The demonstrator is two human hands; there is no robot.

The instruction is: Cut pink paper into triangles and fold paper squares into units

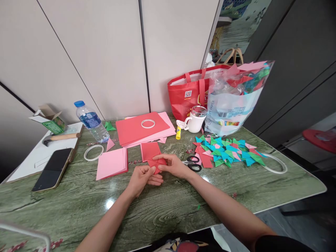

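Observation:
A small red folded paper [155, 163] is pinched between my two hands, just above the table. My left hand [144, 178] grips its lower left edge between thumb and fingers. From the right, my right hand [173, 166] closes on it with the thumb in front and the index finger along the top. Right behind the hands lies a stack of red paper squares [149, 150], partly covered by the folded piece. To the left sits a stack of pink paper squares [111, 163] with red sheets under it. Black-handled scissors [193, 163] rest beside my right hand.
At right, colourful folded paper pieces [228, 150] lie heaped near a tape ring [278, 164]. Behind stand a white mug [196, 120], a glue stick [178, 133], a red bag [181, 94] and a filled plastic bag [228, 108]. A water bottle [91, 122] and phone [54, 169] are left.

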